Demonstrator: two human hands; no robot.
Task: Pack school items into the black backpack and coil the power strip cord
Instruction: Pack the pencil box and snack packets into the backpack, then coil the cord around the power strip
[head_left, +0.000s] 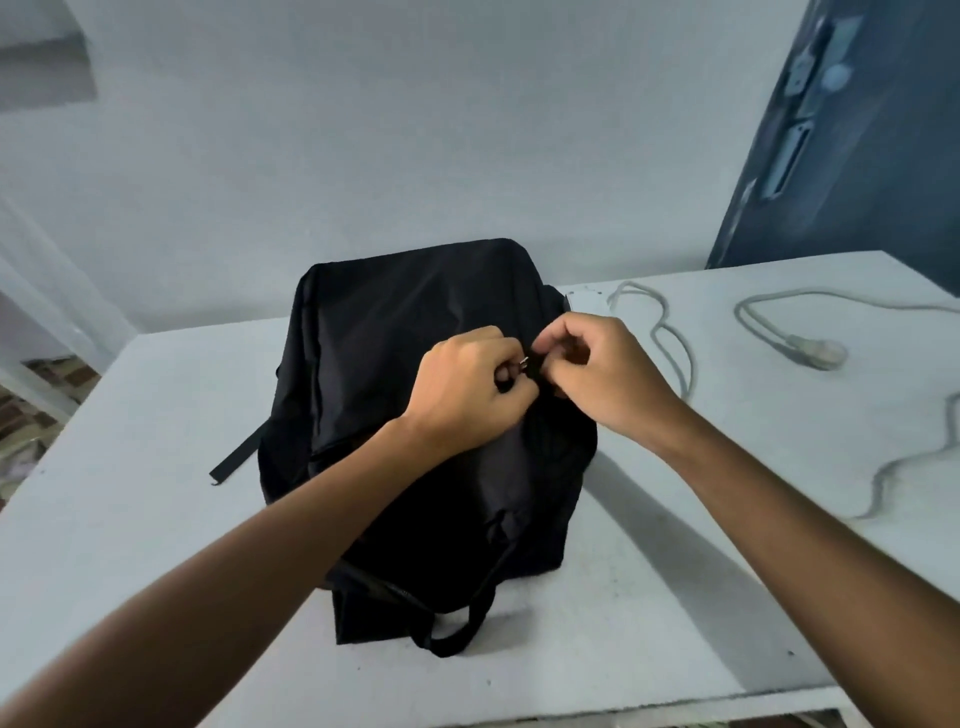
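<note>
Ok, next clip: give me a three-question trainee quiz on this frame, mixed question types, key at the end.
1. True or false: the white cord already lies coiled on the table.
2. Multiple choice: both hands are working at A) the zipper pull on the black backpack, B) the plug, C) the carry handle.
3. On which side of the backpack, from the person's view, does the cord lie?

Key: 1 false, it trails loose. 2 A: left hand and right hand meet there. 3 The right.
</note>
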